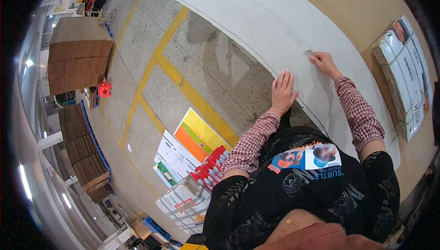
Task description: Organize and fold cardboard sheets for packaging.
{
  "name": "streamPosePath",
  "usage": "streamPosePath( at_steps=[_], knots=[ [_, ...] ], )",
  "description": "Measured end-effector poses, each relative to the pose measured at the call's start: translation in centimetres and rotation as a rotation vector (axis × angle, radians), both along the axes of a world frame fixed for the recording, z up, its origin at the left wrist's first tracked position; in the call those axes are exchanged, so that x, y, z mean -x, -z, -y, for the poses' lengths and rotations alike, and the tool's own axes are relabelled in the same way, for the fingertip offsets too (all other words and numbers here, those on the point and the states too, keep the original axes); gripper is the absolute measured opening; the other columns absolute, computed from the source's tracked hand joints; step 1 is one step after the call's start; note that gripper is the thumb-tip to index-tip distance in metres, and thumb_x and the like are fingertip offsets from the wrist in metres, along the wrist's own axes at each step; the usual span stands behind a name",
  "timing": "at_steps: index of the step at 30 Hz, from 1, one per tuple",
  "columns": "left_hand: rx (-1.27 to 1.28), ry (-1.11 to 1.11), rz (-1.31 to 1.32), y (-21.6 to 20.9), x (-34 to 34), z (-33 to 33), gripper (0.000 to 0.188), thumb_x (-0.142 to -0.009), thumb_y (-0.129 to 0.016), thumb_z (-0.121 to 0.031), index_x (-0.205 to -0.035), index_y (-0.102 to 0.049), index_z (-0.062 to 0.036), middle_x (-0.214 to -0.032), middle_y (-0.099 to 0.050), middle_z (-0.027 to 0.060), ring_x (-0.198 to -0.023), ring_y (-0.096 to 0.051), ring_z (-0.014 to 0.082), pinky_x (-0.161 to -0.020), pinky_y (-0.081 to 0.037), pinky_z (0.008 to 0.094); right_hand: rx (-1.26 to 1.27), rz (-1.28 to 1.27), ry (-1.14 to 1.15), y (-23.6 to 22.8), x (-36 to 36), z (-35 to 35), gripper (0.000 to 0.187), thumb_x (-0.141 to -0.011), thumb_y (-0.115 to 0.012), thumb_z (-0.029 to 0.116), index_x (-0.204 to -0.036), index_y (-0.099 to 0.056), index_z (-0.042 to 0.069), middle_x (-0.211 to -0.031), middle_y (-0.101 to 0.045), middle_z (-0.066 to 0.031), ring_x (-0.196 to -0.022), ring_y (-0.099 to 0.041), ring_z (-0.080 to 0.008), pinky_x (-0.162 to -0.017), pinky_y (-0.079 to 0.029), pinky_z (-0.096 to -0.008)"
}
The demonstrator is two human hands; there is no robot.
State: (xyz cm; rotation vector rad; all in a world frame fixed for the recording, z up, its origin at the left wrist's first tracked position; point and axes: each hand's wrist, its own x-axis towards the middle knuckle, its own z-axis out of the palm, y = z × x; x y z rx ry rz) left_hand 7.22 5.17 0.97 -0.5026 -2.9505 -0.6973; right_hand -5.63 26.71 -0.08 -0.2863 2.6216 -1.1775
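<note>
A long white board or sheet (275, 21) with a curved outline spreads in front of me, a faint grey crease running along it. My left hand (283, 93) rests at its near left edge, fingers stretched out and side by side. Farther right and over the sheet, my right hand (326, 64) is closed, pinching a small flat grey piece (310, 53) between thumb and fingers. That piece lies against the sheet's surface; I cannot tell what kind of tool or scrap it is. Checked sleeves cover both forearms.
Brown board (348, 2) lies under the white sheet. A strapped bundle of printed cartons (403, 76) sits at the right. Red and grey objects (211, 167) and strapped printed sheets (185, 202) stand at my left. Cardboard stacks (80, 55) stand farther left, beyond yellow floor lines (169, 39).
</note>
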Motion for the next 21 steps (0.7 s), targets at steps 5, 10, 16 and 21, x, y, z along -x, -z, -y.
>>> streamPosePath(
  at_steps=[5,10,16,21],
  knots=[
    [0.021,0.001,0.017,-0.1,0.3,0.1,0.064,-0.077,-0.057,-0.031,-0.13,-0.033,-0.0044,-0.136,-0.029,0.0132,-0.126,-0.026,0.0268,-0.098,-0.023,0.0422,0.053,-0.074,0.134,-0.8,-0.5,0.7,0.021,-0.074,-0.064,0.021,-0.078,-0.054,0.003,-0.068,-0.049,-0.0115,-0.058,-0.048,-0.0253,-0.056,-0.04,-0.0349],
    [0.044,-0.003,-0.013,-0.2,0.5,-0.4,0.063,-0.077,-0.057,-0.032,-0.129,-0.034,-0.0039,-0.135,-0.03,0.0133,-0.125,-0.026,0.0269,-0.098,-0.023,0.0423,-0.051,-0.477,-0.083,-2.5,-0.1,-0.3,0.024,-0.07,-0.068,0.014,-0.084,-0.051,0.005,-0.083,-0.048,-0.0078,-0.064,-0.05,-0.0216,-0.058,-0.043,-0.0339],
    [0.061,-0.02,-0.009,0.5,0.3,0.1,0.062,-0.079,-0.055,-0.034,-0.128,-0.035,-0.0019,-0.135,-0.03,0.0135,-0.126,-0.026,0.0262,-0.097,-0.023,0.0422,0.108,0.105,-0.182,-4.3,1.3,-1.1,0.02,-0.074,-0.065,0.017,-0.075,-0.049,0.004,-0.062,-0.045,-0.0043,-0.056,-0.043,-0.0144,-0.053,-0.038,-0.0281],
    [0.079,-0.004,-0.013,0.7,0.4,0.3,0.062,-0.08,-0.054,-0.035,-0.128,-0.035,-0.0009,-0.134,-0.031,0.0139,-0.125,-0.026,0.0263,-0.096,-0.024,0.0422,0.142,0.357,-0.246,-2.6,0.6,-2.4,0.033,-0.085,-0.052,0.025,-0.062,-0.042,0.003,-0.054,-0.032,0.0019,-0.055,-0.032,-0.0082,-0.049,-0.029,-0.0252]
  ],
)
